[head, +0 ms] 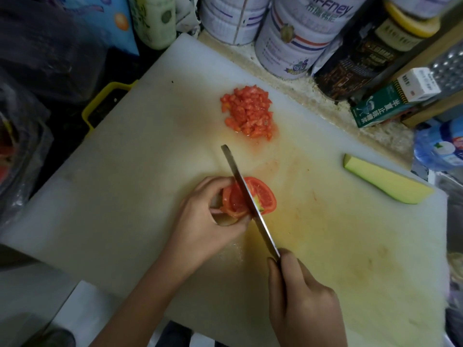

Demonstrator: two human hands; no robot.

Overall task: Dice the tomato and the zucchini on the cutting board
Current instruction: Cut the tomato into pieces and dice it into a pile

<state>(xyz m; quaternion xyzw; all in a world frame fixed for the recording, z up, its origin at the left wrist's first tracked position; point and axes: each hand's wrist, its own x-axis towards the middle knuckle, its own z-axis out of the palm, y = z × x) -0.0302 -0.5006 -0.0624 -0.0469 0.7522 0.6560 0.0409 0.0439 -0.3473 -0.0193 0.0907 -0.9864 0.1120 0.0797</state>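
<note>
A large white cutting board (120, 186) fills the middle of the view. A tomato half (265, 196) lies cut side up at its centre. My left hand (205, 221) grips the tomato's left side with curled fingers. My right hand (300, 296) holds the handle of a knife (246, 196), whose blade lies across the tomato, tip pointing away from me. A pile of diced tomato (246, 112) sits further back on the board. A long wedge of zucchini (383, 180), pale flesh up, lies near the board's right edge.
Several large tins (293, 38), a dark jar (360, 56) and a green carton (383, 106) crowd the counter just behind the board. A yellow-handled container (105, 101) and dark plastic bags (37, 71) sit to the left. A water bottle (441, 149) lies at the right.
</note>
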